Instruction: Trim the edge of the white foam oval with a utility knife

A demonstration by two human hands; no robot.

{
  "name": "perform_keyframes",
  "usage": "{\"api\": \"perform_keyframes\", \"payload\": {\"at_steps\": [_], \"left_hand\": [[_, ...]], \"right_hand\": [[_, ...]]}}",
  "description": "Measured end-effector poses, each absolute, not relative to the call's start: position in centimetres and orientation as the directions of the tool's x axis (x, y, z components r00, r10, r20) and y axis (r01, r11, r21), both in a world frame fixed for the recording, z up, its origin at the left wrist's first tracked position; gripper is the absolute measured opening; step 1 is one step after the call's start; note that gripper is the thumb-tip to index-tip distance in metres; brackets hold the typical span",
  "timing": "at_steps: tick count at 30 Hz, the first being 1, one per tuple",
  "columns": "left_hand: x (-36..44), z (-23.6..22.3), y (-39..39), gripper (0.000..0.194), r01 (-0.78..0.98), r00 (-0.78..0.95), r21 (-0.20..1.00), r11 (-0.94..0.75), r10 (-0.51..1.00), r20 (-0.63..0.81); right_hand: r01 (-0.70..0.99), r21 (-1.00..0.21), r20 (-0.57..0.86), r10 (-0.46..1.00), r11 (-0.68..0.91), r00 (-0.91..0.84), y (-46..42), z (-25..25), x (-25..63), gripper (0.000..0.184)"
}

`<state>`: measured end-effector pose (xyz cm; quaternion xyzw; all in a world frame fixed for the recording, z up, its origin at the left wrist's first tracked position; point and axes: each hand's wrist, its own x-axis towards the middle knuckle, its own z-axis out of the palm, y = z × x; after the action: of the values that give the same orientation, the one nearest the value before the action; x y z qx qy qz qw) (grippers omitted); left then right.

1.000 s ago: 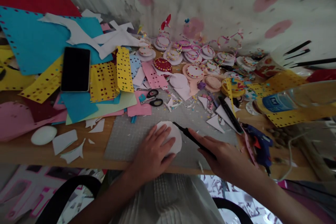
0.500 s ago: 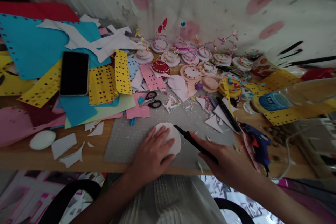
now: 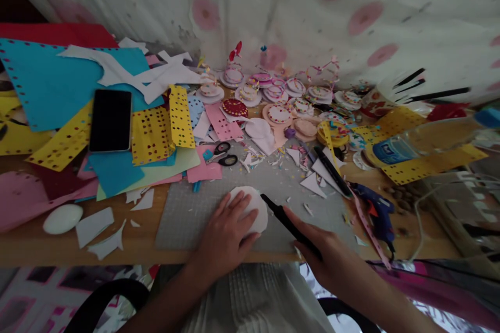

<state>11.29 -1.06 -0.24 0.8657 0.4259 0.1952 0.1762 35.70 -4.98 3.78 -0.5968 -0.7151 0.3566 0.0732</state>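
My left hand [image 3: 224, 235] lies flat with fingers spread on a white round foam piece [image 3: 255, 208], which rests on a grey cutting mat [image 3: 187, 213] near the table's front edge. My right hand [image 3: 324, 252] is closed round a black craft knife [image 3: 283, 218]. The knife's tip touches the right edge of the white piece.
A black phone [image 3: 110, 120] lies on blue and yellow punched paper at the left. Scissors [image 3: 221, 153], a black marker [image 3: 332, 170], a blue glue gun [image 3: 377, 213], a plastic bottle [image 3: 425, 141] and several small decorated paper cakes [image 3: 279, 94] crowd the back. White scraps and an oval [image 3: 62, 218] lie front left.
The view has shifted a little, so everything sits lower in the picture. My right hand and the knife have drawn slightly back towards me along the piece's edge. The left hand stays on the piece.
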Motion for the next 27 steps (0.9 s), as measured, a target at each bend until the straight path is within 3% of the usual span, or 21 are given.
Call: {"api": "perform_keyframes", "payload": {"at_steps": [6, 16, 22, 27], "left_hand": [[11.3, -0.4, -0.9, 0.034, 0.665, 0.567, 0.457, -0.590, 0.798, 0.205], [11.2, -0.7, -0.9, 0.036, 0.654, 0.587, 0.435, -0.619, 0.778, 0.224], [11.1, -1.0, -0.9, 0.037, 0.657, 0.591, 0.427, -0.622, 0.776, 0.220], [11.3, -1.0, -1.1, 0.035, 0.649, 0.577, 0.425, -0.631, 0.772, 0.266]], "right_hand": [[0.740, -0.669, -0.289, 0.943, -0.073, -0.167, -6.5, 3.9, 34.2, 0.058], [0.664, -0.741, -0.202, 0.977, -0.104, -0.071, -9.0, 3.6, 32.5, 0.053], [0.694, -0.711, -0.230, 0.970, -0.115, -0.075, -10.4, 4.0, 34.4, 0.053], [0.813, -0.580, -0.058, 0.998, -0.049, 0.019, -9.1, 4.3, 37.5, 0.056]]}}
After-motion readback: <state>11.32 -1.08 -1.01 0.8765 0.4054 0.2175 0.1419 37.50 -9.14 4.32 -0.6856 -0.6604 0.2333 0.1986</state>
